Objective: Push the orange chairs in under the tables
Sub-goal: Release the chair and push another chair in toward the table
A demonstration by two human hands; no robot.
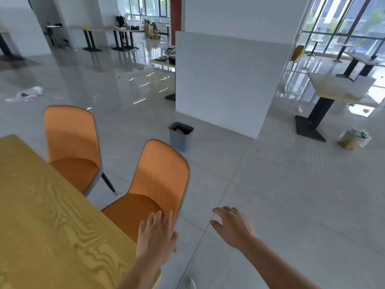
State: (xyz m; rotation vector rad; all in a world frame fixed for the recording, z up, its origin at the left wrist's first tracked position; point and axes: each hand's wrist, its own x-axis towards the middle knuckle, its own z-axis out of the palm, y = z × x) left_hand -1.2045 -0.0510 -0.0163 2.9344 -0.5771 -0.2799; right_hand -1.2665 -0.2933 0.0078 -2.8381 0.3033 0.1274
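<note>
The grey tiled floor (270, 195) fills most of the view. The wooden surface (52, 226) sits at lower left. Two orange chairs stand along its right edge, seats partly under it: the far chair (70, 134) and the near chair (160, 174). A grey bin (180, 138) stands beyond them. The left grip (155, 236) is flat, fingers straight and spread, over the near chair's seat edge; contact unclear. The right grip (233, 224) hangs over the floor just right of that chair, fingers loose, holding nothing.

Canteen-like hall: pedestal tables (337, 88), orange chairs (160, 170), glossy tiled floor (270, 195), tall windows (343, 24).
</note>
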